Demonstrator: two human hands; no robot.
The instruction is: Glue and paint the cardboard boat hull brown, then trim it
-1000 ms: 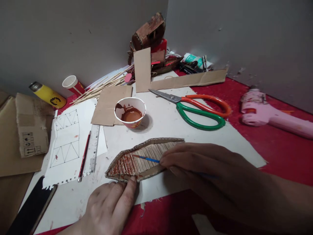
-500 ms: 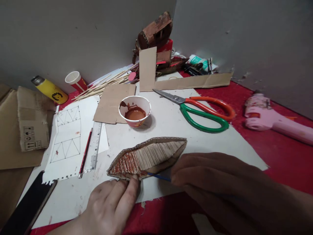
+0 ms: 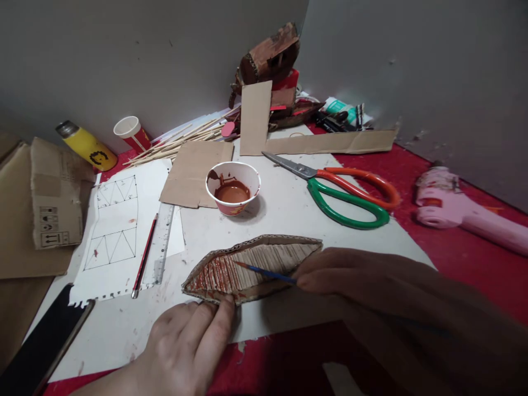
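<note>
A boat-shaped cardboard piece (image 3: 272, 258) with a ribbed inner floor lies on the white sheet. Its left part is coated in wet reddish-brown paint, while the right part is bare. My left hand (image 3: 190, 335) presses its fingertips on the near left edge of the piece. In my right hand (image 3: 355, 280) is a thin blue paintbrush (image 3: 268, 273), pinched by the fingers, its tip over the border of the painted ribs. Behind the piece stands a paper cup (image 3: 233, 190) of brown paint.
Scissors (image 3: 350, 203) with orange and green handles lie behind my right hand, a pink glue gun (image 3: 466, 209) at right. Drawing paper (image 3: 111, 236), a pencil (image 3: 144, 256) and a ruler (image 3: 163, 242) are left. Sticks, cardboard and a brown model stand at the back.
The brush tip has moved from the near edge of the cardboard piece up and left onto the ribs, with my right hand slightly higher. My left hand stays on the edge.
</note>
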